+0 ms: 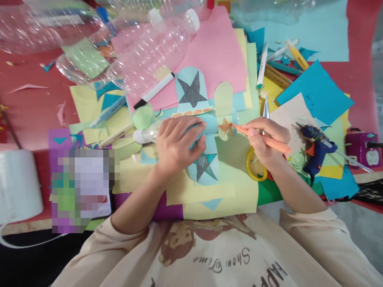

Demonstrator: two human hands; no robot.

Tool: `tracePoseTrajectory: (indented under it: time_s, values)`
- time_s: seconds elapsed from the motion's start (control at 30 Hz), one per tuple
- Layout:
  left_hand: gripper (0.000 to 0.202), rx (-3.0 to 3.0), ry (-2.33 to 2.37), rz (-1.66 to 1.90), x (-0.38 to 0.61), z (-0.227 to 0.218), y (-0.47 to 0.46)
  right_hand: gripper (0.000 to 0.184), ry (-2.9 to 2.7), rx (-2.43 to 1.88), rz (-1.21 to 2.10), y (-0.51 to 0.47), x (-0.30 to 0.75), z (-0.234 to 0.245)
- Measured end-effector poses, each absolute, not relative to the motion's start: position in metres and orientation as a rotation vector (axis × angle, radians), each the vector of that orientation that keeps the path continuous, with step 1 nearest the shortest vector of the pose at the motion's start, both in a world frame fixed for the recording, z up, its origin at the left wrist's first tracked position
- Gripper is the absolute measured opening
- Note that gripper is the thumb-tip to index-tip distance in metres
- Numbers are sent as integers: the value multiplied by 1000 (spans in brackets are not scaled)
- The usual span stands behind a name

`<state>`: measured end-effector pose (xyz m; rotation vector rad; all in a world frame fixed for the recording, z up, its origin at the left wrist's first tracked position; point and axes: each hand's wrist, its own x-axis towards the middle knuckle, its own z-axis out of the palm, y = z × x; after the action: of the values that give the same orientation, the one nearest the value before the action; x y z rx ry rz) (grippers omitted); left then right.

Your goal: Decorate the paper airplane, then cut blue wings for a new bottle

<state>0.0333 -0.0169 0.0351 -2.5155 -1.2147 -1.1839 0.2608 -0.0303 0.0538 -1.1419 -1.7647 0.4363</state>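
A small plastic bottle (pixel 143 136) wrapped in light blue paper lies on its side, its white cap to the left. Blue paper wings with dark grey stars stick out above and below it, the upper wing (pixel 191 89) and the lower wing (pixel 206 171). My left hand (pixel 181 139) is curled over the bottle's body and holds it. Across the right end sits a pale green paper strip (pixel 224 99) with a partly coloured orange star (pixel 225 126). My right hand (pixel 266 139) is closed round an orange marker (pixel 273 143), its tip at that star.
Yellow-handled scissors (pixel 256 167) lie under my right hand. A blue hot glue gun (pixel 317 149) is at right, near teal paper (pixel 317 93). Clear bottles (pixel 155 52) and pink paper (pixel 215 52) lie at the back. A white cylinder (pixel 19 185) stands at left.
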Motion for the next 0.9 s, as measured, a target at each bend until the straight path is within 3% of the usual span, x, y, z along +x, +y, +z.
tracePoseTrajectory:
  time_s: [0.9]
  values:
    - [16,-2509,-1204,-1184,33,36,-16,14,-1724,-1176,429,-31,261,57]
